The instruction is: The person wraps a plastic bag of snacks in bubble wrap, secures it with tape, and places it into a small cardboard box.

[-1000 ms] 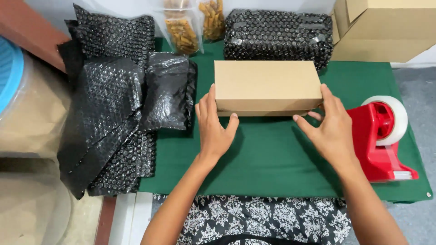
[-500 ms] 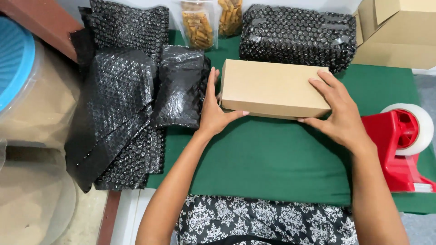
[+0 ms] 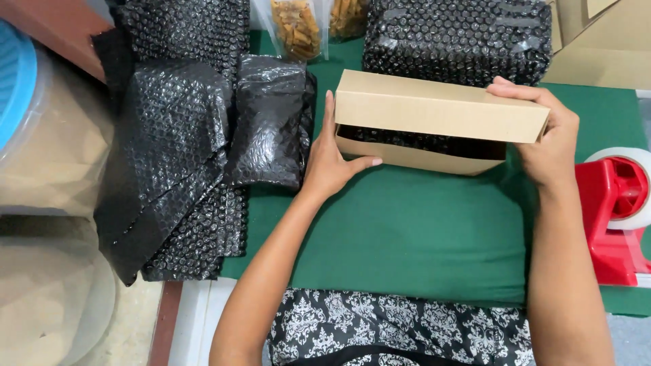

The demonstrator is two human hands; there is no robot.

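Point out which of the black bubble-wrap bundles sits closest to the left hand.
The small folded bundle just left of the left hand, beside the cardboard box. The big sheets lie farther left, and the wrapped block sits behind the box.
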